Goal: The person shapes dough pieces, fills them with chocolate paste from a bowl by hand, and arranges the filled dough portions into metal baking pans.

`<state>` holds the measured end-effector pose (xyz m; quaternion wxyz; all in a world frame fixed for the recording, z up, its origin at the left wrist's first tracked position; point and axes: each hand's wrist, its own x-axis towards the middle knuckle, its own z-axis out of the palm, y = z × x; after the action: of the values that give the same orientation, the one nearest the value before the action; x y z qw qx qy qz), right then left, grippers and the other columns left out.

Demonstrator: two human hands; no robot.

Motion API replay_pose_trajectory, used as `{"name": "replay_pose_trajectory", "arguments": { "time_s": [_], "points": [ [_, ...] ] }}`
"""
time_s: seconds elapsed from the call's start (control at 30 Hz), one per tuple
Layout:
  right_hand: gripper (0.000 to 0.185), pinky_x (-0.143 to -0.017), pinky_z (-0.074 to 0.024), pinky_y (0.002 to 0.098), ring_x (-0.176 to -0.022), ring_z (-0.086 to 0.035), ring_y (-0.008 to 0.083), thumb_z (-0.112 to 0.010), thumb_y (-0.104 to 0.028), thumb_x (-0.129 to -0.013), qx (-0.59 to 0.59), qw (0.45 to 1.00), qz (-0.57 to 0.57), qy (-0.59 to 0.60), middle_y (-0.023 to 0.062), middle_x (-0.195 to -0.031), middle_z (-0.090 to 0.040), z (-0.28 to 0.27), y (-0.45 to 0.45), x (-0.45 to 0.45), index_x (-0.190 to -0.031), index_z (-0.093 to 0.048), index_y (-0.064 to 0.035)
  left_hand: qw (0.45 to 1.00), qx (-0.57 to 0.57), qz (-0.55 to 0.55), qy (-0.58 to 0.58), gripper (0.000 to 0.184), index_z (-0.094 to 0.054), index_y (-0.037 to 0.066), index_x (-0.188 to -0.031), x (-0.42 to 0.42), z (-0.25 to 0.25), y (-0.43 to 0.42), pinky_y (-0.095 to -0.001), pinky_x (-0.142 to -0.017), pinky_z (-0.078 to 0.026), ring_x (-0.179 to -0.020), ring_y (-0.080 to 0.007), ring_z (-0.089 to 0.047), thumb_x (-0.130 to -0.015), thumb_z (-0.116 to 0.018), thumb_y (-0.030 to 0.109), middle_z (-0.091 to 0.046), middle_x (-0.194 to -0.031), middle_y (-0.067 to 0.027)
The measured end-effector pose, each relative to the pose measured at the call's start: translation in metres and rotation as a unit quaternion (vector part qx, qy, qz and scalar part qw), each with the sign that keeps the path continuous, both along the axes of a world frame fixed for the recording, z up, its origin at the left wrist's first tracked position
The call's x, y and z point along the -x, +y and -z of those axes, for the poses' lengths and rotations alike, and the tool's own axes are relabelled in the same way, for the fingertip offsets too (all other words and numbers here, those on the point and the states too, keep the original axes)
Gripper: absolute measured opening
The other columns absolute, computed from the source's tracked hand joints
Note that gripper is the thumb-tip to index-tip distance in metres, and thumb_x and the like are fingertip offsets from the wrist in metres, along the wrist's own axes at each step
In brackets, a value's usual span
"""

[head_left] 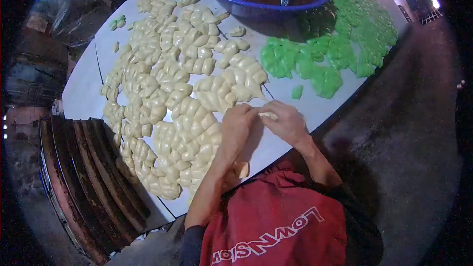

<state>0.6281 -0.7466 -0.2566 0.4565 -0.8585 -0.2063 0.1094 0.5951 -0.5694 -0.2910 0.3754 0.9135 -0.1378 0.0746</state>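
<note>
Cream doughy piece (268, 116), partly hidden, pinched by right hand (287, 122), left hand (238, 124), grip unclear, blue basin (266, 6) cropped

The table (81, 93) is white on top. Segmented cream dough (148, 86) covers the left and middle areas. Green dough (362, 24) lies at the right; green bits (118, 22) lie near the left edge. A blue basin (266, 10) stands farther back.
</note>
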Motion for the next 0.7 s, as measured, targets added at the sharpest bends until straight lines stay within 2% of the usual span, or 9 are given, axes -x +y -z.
{"name": "replay_pose_trajectory", "arguments": {
  "time_s": [0.07, 0.1, 0.23, 0.3, 0.43, 0.53, 0.57, 0.63, 0.7],
  "points": [
    [0.024, -0.066, -0.0509, 0.0329, -0.076, -0.067, 0.022, -0.069, -0.021, -0.082, 0.026, 0.994, 0.029, 0.105, 0.0114, -0.09, -0.068, -0.008, -0.001, 0.003, -0.099, -0.067, -0.0031, 0.998, -0.029, -0.048, -0.013, 0.024, -0.066, 0.01, -0.097, 0.009, -0.011, -0.016, -0.0424, -0.074, -0.045, -0.083, -0.0281, -0.059, -0.073, -0.064, 0.009, -0.061, -0.084, -0.0081],
    [0.024, -0.061, -0.0511, 0.031, -0.067, -0.065, 0.0204, -0.068, -0.018, -0.081, -0.072, 0.981, 0.025, 0.18, 0.0109, -0.083, -0.066, -0.001, -0.006, -0.001, -0.094, -0.065, 0.0011, 0.996, -0.043, -0.07, -0.03, 0.023, -0.066, 0.01, -0.097, 0.011, -0.012, -0.021, -0.0426, -0.075, -0.044, -0.084, -0.0271, -0.059, -0.074, -0.064, 0.01, -0.061, -0.085, -0.0069],
    [0.02, -0.067, -0.0568, 0.0319, -0.074, -0.066, 0.0199, -0.066, -0.006, -0.082, -0.467, 0.812, 0.044, 0.348, 0.0119, -0.089, -0.067, -0.018, -0.04, -0.003, -0.099, -0.062, 0.0033, 0.986, -0.136, -0.094, -0.024, 0.036, -0.059, 0.007, -0.115, 0.013, -0.012, -0.03, -0.0443, -0.086, -0.042, -0.095, -0.0269, -0.057, -0.08, -0.062, 0.014, -0.059, -0.099, -0.0075],
    [0.02, -0.069, -0.0564, 0.0319, -0.081, -0.066, 0.0193, -0.064, -0.006, -0.084, -0.483, 0.823, 0.086, 0.288, 0.0127, -0.094, -0.067, -0.027, -0.037, -0.01, -0.102, -0.06, 0.0025, 0.981, -0.17, -0.089, 0.022, 0.054, -0.049, 0.003, -0.13, 0.013, -0.008, -0.034, -0.0469, -0.095, -0.039, -0.106, -0.0298, -0.054, -0.081, -0.065, 0.018, -0.057, -0.114, -0.0127],
    [0.02, -0.084, -0.0481, 0.0274, -0.093, -0.062, 0.0149, -0.057, -0.003, -0.091, -0.471, 0.836, 0.107, 0.26, 0.0156, -0.113, -0.065, -0.016, -0.031, -0.021, -0.111, -0.054, -0.0003, 0.996, -0.026, -0.086, -0.013, 0.068, -0.047, 0.001, -0.135, 0.011, -0.032, -0.023, -0.0436, -0.09, -0.045, -0.105, -0.0352, -0.055, -0.078, -0.075, 0.023, -0.058, -0.12, -0.0185],
    [0.024, -0.086, -0.0467, 0.028, -0.096, -0.06, 0.0141, -0.056, -0.009, -0.094, -0.46, 0.839, 0.09, 0.277, 0.0137, -0.118, -0.064, -0.007, -0.016, -0.011, -0.117, -0.051, -0.0031, 0.971, 0.189, -0.075, 0.124, 0.062, -0.052, -0.002, -0.131, 0.004, -0.049, -0.02, -0.0363, -0.087, -0.048, -0.106, -0.0277, -0.059, -0.081, -0.076, 0.024, -0.062, -0.115, -0.0177],
    [0.025, -0.088, -0.0464, 0.0283, -0.099, -0.06, 0.0147, -0.056, -0.01, -0.095, -0.439, 0.847, 0.077, 0.291, 0.0133, -0.119, -0.064, -0.008, -0.013, -0.009, -0.118, -0.051, -0.0036, 0.913, 0.334, -0.075, 0.222, 0.042, -0.063, -0.003, -0.115, -0.003, -0.054, -0.022, -0.0294, -0.08, -0.049, -0.093, -0.0171, -0.062, -0.084, -0.074, 0.023, -0.067, -0.102, -0.0123],
    [0.034, -0.093, -0.0448, 0.029, -0.108, -0.059, 0.015, -0.058, -0.016, -0.095, -0.391, 0.872, 0.091, 0.281, 0.0115, -0.123, -0.062, -0.022, -0.001, -0.007, -0.125, -0.05, -0.0024, 0.851, 0.434, -0.099, 0.279, 0.033, -0.065, -0.003, -0.109, -0.01, -0.043, -0.022, -0.0266, -0.076, -0.049, -0.087, -0.0129, -0.062, -0.087, -0.072, 0.021, -0.068, -0.097, -0.008],
    [0.04, -0.095, -0.0442, 0.0293, -0.111, -0.058, 0.0151, -0.059, -0.017, -0.095, -0.227, 0.965, 0.101, 0.08, 0.011, -0.124, -0.062, -0.018, 0.002, -0.015, -0.129, -0.048, -0.0015, 0.836, 0.46, -0.118, 0.276, 0.023, -0.067, -0.002, -0.103, -0.014, -0.036, -0.021, -0.0225, -0.07, -0.047, -0.077, -0.0074, -0.059, -0.091, -0.068, 0.018, -0.067, -0.089, -0.0025]
  ]
}}
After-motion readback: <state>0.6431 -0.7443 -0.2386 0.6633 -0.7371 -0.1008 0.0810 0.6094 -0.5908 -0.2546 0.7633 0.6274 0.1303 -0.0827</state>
